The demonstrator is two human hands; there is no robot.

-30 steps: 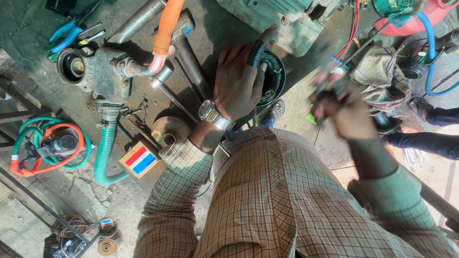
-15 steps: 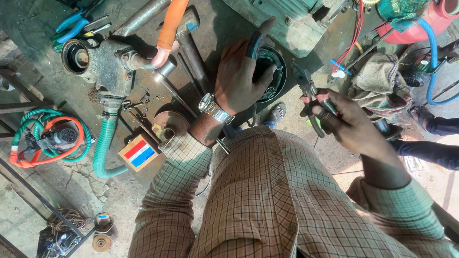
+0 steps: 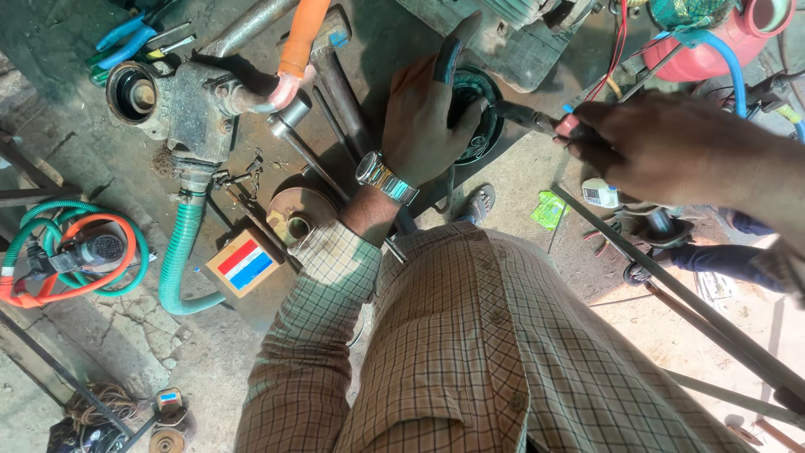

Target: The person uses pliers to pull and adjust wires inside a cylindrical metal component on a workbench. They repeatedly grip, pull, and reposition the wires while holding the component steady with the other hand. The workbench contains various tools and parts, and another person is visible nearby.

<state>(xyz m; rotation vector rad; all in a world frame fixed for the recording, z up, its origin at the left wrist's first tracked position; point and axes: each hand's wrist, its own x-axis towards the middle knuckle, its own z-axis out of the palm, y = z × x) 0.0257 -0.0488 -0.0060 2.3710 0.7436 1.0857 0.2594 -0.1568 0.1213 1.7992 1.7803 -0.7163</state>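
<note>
The shirt (image 3: 470, 352) is a tan and green check. At nine o'clock lie a green hose (image 3: 180, 260) and an orange hose (image 3: 75, 285); beside them sits a small box (image 3: 245, 262) striped red, white and blue. At one o'clock stands a pink-red jug (image 3: 738, 38).

Checked beige long-sleeved shirt (image 3: 470, 352), silver wristwatch (image 3: 384, 179) on left wrist

Grimy, seemingly cast-metal pump body (image 3: 197, 105)
</note>
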